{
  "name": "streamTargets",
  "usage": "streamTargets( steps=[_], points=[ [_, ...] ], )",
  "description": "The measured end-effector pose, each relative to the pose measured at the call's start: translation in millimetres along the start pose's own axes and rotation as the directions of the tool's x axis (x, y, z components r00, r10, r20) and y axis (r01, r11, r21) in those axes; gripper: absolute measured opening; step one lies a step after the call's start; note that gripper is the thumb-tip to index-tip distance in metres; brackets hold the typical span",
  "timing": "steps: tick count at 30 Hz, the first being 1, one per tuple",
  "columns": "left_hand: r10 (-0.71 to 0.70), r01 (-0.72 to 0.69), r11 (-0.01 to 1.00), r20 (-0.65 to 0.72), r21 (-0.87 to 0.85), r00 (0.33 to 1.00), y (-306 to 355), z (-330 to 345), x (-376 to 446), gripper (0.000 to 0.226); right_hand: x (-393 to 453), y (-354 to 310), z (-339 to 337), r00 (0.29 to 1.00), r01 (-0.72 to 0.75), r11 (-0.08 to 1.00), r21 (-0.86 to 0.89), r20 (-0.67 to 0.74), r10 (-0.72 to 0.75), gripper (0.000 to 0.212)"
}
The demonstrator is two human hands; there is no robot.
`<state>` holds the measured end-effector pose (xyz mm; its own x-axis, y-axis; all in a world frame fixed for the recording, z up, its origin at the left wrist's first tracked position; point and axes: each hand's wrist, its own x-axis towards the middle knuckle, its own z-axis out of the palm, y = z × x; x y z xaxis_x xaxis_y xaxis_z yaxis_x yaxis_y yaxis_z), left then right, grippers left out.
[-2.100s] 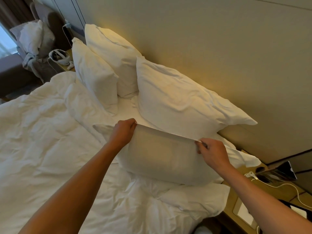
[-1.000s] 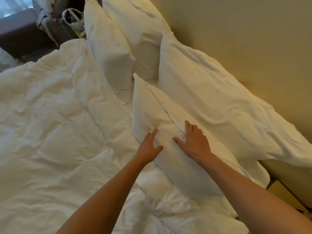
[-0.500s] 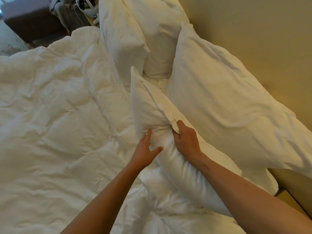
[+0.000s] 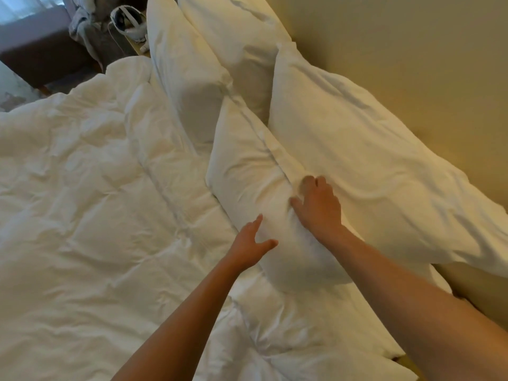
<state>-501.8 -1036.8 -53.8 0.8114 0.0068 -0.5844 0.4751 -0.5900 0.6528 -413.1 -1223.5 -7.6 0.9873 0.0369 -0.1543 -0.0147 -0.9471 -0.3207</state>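
Head view: My right hand (image 4: 316,207) lies palm down on the top edge of the front pillow (image 4: 247,171). The thumb is spread wide and the fingers (image 4: 312,184) are laid out over the seam. They press a dent into the filling and clasp nothing, and their tips are blurred. My left hand (image 4: 251,243) is open too, with the thumb out to the right. Its straight fingers touch the pillow's front face, lower down and on the side nearer me. Neither hand has hold of any cloth.

The front pillow stands on its long edge on the bed and leans back against a larger back pillow (image 4: 371,166). The back pillow rests against the tan wall (image 4: 412,50) and reaches past my right forearm toward the bed's near corner. Its far end touches the front pillow's far corner.

Farther along the head of the bed stand two more white pillows, one (image 4: 187,78) in front of the other (image 4: 242,37). The nearer of these sits just beside the front pillow's far end.

A rumpled white duvet (image 4: 82,188) covers the rest of the bed to the left, and its folded edge runs along the foot of the pillows.

At the top left, beyond the bed, a white headset (image 4: 127,22) sits on a side table. A dark bench (image 4: 41,50) stands near it on the floor.
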Motion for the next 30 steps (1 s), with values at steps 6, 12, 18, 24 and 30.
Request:
streamTargets(
  steps=[6, 12, 18, 24, 30],
  points=[
    [-0.014, 0.014, 1.0, 0.032, 0.002, 0.999, -9, 23, 1, 0.1, -50, 41, 36, 0.997, -0.067, 0.979, -0.195, -0.051, 0.058, 0.051],
    [-0.034, 0.034, 0.999, 0.022, -0.031, 0.999, -5, 30, -4, 0.108, -41, 46, 38, 0.996, 0.005, 0.997, -0.081, 0.092, 0.002, 0.026],
    [0.01, -0.015, 0.995, -0.055, -0.094, 0.998, 17, 40, -1, 0.116, -58, 66, 1, 0.997, 0.005, 0.991, 0.134, -0.072, 0.004, 0.028],
    [-0.115, 0.08, 0.973, -0.156, -0.218, 0.981, 33, 66, 13, 0.119, -55, 91, 6, 0.997, -0.076, 0.989, 0.123, 0.032, 0.073, 0.03],
    [-0.103, 0.064, 0.972, -0.162, -0.227, 0.982, 30, 65, 24, 0.126, -48, 96, 5, 0.989, -0.114, 0.965, 0.235, 0.121, 0.088, 0.033]
  ],
)
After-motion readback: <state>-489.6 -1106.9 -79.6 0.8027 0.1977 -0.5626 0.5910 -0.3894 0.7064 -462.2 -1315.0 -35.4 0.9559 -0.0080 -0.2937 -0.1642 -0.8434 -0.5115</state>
